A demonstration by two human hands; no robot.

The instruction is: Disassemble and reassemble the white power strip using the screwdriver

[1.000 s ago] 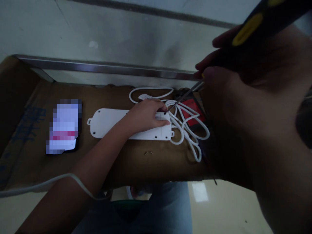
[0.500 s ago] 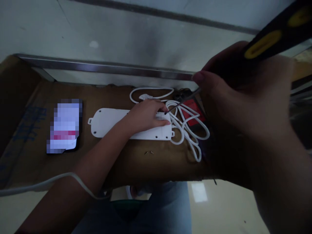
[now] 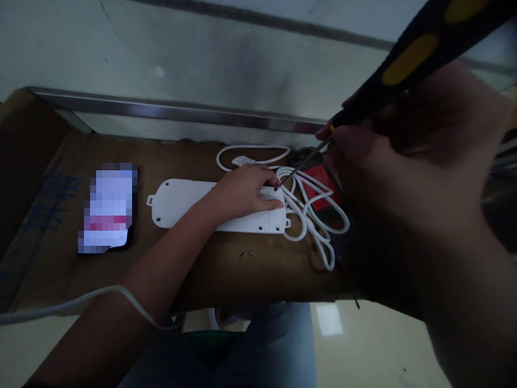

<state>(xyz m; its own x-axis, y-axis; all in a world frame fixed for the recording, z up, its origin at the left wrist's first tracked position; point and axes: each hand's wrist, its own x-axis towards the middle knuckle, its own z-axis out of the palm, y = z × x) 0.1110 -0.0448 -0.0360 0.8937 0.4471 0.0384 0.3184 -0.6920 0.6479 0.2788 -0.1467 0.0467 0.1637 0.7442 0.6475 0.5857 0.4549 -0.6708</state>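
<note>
A white power strip [image 3: 181,202] lies back side up on a brown cardboard sheet [image 3: 250,272]. My left hand [image 3: 244,191] rests flat on its right half, fingers curled over the edge, pressing it down. My right hand [image 3: 407,161], close to the camera, is closed round a black and yellow screwdriver [image 3: 407,54]. The screwdriver's thin shaft [image 3: 301,164] slants down and its tip sits at a screw hole by my left fingertips. The strip's white cable [image 3: 315,213] lies coiled to the right.
A phone [image 3: 107,207] with a lit screen lies left of the strip. Two small screws [image 3: 247,253] sit on the cardboard in front of it. A red and black object [image 3: 321,186] lies under the cable. A metal rail [image 3: 161,110] runs behind. A thin white cord [image 3: 81,304] crosses my left forearm.
My right hand has turned and shifted on the screwdriver, and the handle sits at a different angle. The tip stays at the same hole. My left hand has not moved.
</note>
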